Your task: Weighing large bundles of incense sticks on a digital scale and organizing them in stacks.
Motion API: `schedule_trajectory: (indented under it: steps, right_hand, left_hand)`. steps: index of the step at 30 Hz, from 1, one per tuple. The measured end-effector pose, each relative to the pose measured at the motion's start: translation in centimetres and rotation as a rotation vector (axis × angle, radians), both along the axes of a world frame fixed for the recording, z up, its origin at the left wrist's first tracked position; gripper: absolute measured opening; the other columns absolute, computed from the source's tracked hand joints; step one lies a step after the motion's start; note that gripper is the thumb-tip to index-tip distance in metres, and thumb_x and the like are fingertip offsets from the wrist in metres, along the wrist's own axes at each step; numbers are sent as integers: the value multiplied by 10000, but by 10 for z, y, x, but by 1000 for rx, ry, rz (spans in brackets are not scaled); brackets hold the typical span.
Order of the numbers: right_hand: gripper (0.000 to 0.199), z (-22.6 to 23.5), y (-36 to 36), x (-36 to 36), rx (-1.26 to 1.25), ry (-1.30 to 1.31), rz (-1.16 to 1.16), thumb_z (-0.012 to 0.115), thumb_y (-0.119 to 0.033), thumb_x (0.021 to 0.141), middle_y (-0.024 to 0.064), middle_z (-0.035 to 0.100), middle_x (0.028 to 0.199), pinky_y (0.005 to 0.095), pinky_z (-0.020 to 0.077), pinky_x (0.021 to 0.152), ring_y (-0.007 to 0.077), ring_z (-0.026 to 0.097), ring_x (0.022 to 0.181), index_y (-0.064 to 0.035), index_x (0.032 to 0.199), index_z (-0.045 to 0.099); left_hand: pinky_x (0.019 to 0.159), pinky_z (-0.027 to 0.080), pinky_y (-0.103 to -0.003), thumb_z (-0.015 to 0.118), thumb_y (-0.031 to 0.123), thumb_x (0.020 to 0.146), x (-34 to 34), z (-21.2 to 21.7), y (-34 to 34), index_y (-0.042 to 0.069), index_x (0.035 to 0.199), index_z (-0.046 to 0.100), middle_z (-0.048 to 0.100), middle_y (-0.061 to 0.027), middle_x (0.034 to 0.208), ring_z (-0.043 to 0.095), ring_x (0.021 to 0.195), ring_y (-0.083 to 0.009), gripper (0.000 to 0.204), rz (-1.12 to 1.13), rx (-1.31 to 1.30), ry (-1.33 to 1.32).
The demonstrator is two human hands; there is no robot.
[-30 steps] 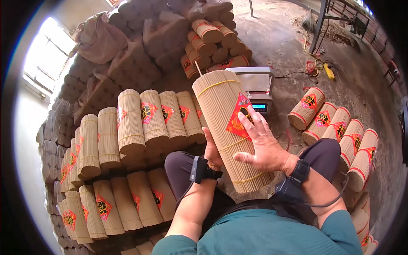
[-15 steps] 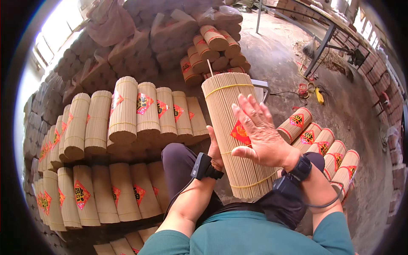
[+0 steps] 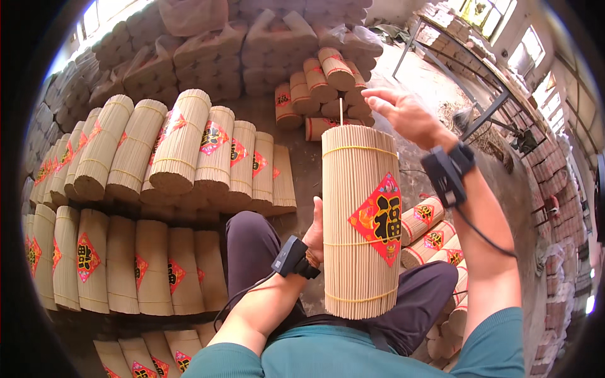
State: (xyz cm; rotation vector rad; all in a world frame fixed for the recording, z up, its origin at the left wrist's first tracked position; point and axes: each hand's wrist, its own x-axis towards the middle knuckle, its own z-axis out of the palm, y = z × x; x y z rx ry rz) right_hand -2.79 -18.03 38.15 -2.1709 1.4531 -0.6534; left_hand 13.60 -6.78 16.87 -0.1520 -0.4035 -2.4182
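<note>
Upright before me stands a thick round bundle of thin tan sticks (image 3: 343, 208), tied with yellow bands at top, middle and bottom. A red diamond label (image 3: 378, 217) with black and gold marks lies on its right front. One stick (image 3: 341, 112) juts above the bundle's top. My left hand (image 3: 315, 233) grips its left side, thumb up; the other fingers are hidden behind it. My right hand (image 3: 403, 114) is raised beyond the bundle's upper right, apart from it, its fingers stretched out and holding nothing.
Rows of similar bundles (image 3: 179, 151) are stacked at left, with more (image 3: 148, 264) below them. Other bundles lie at right (image 3: 428, 214) beside my knee and in a pile (image 3: 321, 79) ahead. A metal-framed table (image 3: 472, 63) stands far right.
My right hand has lifted off the bundle's label and moved up and away. The bundle now stands straighter, with its label turned more into view. My left hand remains at its left side.
</note>
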Motion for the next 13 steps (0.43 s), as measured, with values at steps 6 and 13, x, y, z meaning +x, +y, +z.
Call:
schedule_trajectory:
  steps: [6, 13]
  right_hand:
    - [355, -1, -53, 17, 122, 161, -61, 553, -228, 939, 118, 642, 1153, 308, 457, 903, 196, 589, 1052, -44, 1241, 573]
    - [291, -19, -84, 14, 201, 78, -22, 564, -187, 922, 81, 679, 1054, 294, 478, 881, 157, 614, 959, -58, 1176, 622]
  left_hand:
    - [1058, 380, -480, 411, 802, 746, 3, -7, 2, 128, 1484, 222, 347, -143, 1473, 408, 1313, -294, 1017, -13, 20, -15]
    - [1027, 410, -501, 497, 732, 767, 12, -14, -1, 135, 1467, 272, 371, -139, 1460, 417, 1304, -306, 947, -67, 71, 61]
